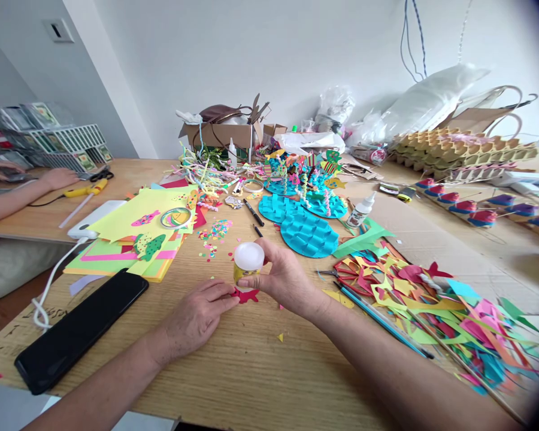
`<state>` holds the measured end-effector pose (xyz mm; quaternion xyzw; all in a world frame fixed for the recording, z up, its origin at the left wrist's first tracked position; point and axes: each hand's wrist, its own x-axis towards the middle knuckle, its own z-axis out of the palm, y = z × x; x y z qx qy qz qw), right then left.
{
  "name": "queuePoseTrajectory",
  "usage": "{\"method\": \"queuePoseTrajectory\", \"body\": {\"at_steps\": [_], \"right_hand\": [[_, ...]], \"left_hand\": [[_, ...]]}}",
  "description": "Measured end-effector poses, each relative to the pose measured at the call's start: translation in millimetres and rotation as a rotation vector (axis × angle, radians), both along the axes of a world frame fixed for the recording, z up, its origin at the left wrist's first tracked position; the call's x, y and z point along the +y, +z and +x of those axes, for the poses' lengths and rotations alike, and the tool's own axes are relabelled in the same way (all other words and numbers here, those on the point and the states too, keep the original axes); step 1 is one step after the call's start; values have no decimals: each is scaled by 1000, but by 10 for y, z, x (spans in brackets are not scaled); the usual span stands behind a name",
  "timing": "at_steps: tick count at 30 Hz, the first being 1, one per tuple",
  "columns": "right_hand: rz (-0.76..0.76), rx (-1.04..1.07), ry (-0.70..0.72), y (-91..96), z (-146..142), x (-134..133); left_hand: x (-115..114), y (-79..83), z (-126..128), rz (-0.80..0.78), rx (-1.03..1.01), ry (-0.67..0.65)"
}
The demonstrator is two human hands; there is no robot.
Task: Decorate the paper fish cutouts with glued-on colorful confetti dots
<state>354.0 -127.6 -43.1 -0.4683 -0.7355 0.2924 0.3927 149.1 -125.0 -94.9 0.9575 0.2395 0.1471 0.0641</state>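
My right hand (285,276) is closed around a short cylinder (248,256) with a white top and a yellow label. It is upright, just over a small red paper cutout (248,296) lying on the table. My left hand (195,316) lies flat on the wood with fingers stretched out, the fingertips touching the cutout's left edge. Part of the cutout is hidden under the fingers and the cylinder. Behind the hands are a black pen (253,212), scattered confetti dots (215,230) and blue scalloped paper ovals (309,232).
Left are a black phone (83,329), stacked coloured paper (130,215) and a tape roll (176,218). At right lie paper scraps (431,299), scissors (327,273) and a glue bottle (362,211). Another person's hand (58,178) rests near a yellow glue gun (87,188).
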Motion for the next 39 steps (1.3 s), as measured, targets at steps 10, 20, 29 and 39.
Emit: {"method": "queuePoseTrajectory", "body": {"at_steps": [10, 20, 29, 39], "right_hand": [[-21, 84, -32, -37, 12, -6], [-112, 268, -81, -130, 55, 51], [-95, 161, -56, -120, 26, 9], [-10, 104, -3, -36, 6, -52]], "left_hand": [[-20, 5, 21, 14, -15, -3], [-18, 5, 26, 56, -7, -20], [-30, -2, 38, 26, 53, 0], [-43, 1, 58, 75, 11, 12]]}}
